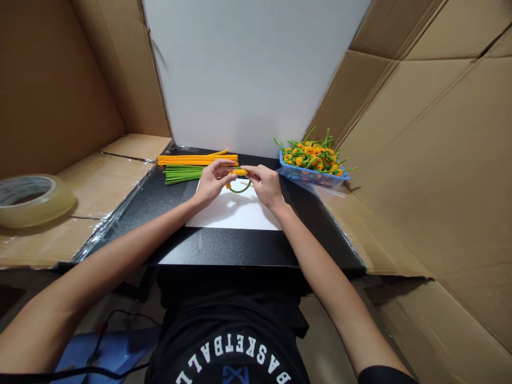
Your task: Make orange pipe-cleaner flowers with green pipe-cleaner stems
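Both of my hands hold one pipe cleaner piece above a white sheet. Its orange part is coiled and runs between my fingertips, and a green stem curves in a loop below. My left hand pinches the coil's left end, where a short orange bit hangs down. My right hand pinches the right end. Behind my left hand lie a bundle of straight orange pipe cleaners and a bundle of green pipe cleaners.
A blue basket heaped with orange-and-green pipe cleaner pieces stands at the back right of the black table. On the left, a roll of clear tape rests on cardboard. Cardboard walls rise at both sides, with a white panel behind.
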Motion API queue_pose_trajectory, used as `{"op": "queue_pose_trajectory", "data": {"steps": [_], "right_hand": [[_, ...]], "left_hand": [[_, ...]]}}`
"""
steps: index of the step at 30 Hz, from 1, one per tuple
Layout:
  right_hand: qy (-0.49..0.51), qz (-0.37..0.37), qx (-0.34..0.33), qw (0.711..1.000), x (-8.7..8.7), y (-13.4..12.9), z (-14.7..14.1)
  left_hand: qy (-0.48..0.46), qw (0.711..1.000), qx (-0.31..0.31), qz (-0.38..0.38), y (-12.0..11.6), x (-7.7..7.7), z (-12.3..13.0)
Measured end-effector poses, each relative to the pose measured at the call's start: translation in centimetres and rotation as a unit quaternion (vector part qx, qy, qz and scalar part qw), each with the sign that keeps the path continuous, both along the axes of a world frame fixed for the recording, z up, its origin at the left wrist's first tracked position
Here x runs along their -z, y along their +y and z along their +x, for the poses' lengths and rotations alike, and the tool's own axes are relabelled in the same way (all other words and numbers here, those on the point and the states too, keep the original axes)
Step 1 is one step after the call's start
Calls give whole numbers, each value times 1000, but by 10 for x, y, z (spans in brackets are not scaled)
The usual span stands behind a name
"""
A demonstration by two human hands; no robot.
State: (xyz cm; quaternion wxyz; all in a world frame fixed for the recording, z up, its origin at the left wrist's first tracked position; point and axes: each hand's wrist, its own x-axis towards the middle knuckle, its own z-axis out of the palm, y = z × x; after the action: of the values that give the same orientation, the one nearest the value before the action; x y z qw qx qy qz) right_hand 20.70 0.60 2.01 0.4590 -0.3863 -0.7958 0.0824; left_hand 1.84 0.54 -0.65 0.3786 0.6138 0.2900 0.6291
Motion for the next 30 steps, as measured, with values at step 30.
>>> {"op": "queue_pose_trajectory", "data": {"steps": [30], "right_hand": [[-96, -37, 59, 993, -1, 6, 9]], "left_hand": [[102, 951, -74, -282, 13, 1, -12]]}}
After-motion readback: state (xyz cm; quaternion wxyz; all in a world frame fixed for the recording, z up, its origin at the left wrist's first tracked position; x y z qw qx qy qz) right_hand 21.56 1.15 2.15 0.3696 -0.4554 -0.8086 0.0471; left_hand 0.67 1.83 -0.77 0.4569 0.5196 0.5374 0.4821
